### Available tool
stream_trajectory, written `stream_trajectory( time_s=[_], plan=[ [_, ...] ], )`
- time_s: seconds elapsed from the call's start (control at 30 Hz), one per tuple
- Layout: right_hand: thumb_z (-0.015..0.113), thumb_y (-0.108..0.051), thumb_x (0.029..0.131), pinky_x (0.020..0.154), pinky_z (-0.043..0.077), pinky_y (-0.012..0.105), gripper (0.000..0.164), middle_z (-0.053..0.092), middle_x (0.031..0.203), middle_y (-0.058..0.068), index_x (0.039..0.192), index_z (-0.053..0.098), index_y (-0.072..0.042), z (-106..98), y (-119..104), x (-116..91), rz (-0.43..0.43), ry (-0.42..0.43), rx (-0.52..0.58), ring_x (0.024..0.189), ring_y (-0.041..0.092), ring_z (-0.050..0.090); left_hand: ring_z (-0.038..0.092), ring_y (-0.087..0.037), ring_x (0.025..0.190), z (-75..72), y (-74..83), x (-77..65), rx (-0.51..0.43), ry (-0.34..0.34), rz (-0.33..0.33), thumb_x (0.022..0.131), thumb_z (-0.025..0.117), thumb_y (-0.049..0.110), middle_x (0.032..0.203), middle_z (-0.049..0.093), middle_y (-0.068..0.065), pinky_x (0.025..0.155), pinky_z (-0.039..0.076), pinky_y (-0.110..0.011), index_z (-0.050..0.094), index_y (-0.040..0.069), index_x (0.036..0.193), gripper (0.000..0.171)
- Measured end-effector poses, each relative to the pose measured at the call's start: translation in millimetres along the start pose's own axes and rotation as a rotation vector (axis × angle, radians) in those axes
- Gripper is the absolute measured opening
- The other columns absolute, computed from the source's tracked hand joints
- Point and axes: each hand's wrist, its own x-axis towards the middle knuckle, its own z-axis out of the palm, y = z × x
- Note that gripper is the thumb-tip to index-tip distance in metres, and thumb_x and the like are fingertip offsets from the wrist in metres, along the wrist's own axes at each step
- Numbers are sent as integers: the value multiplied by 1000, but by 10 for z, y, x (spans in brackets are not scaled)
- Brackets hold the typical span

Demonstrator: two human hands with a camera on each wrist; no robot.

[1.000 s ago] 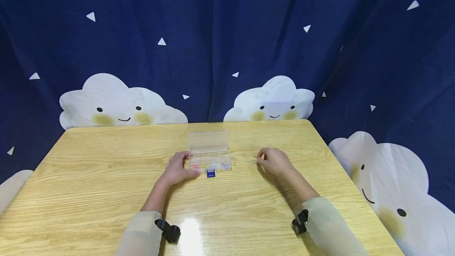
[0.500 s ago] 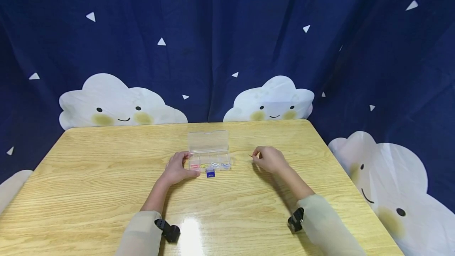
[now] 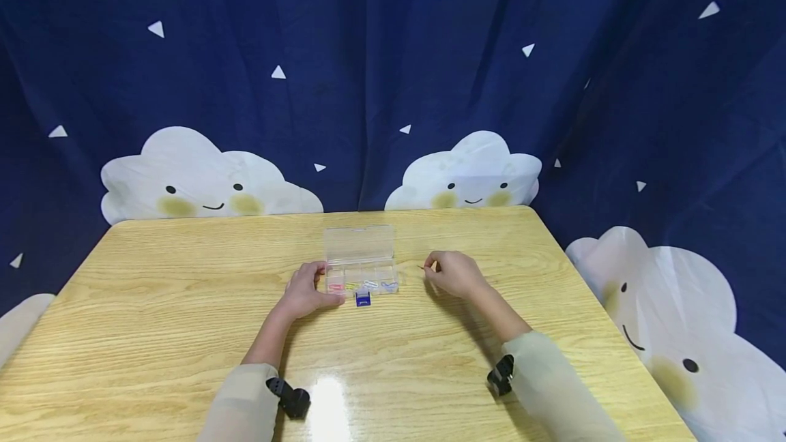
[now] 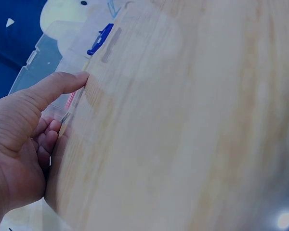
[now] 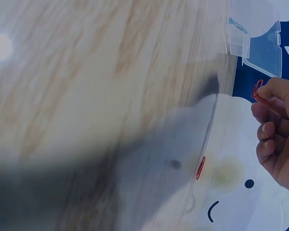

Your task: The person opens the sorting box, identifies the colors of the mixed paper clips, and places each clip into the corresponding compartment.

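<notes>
A clear plastic organizer box [image 3: 362,271] lies on the table with its lid [image 3: 359,243] raised at the back. Pink, yellow, white and blue paper clips [image 3: 371,284] sit in its front compartments, and a blue latch [image 3: 363,299] hangs at the front. My left hand [image 3: 305,292] grips the box's left end, thumb [image 4: 62,83] along the front edge and fingers at the side. To the right of the box, my right hand [image 3: 453,273] pinches a red paper clip [image 5: 257,88] between thumb and index finger, above the table and apart from the box.
Another red paper clip [image 5: 201,168] lies on the table near my right hand. The wooden table [image 3: 184,278] reaches back to a dark blue curtain [image 3: 430,33] with white clouds. A bright glare spot [image 3: 329,401] shows at the front.
My right hand has moved left, closer to the box, carrying the red paper clip. The left hand and the box stay in place.
</notes>
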Motion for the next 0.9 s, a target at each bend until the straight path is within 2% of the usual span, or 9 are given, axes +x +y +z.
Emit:
stream_trajectory(
  time_s=[0.9],
  plan=[
    [59,-26,89,51,36,24,13,56,65,-7,91,68,-16,68,-324,149,-58,5,-28,55,7,46,46,-29,108,12,-24,8,-3,-1,4,65,84,32,118,51,-14,93,33,-45,46,1,131,82]
  ],
)
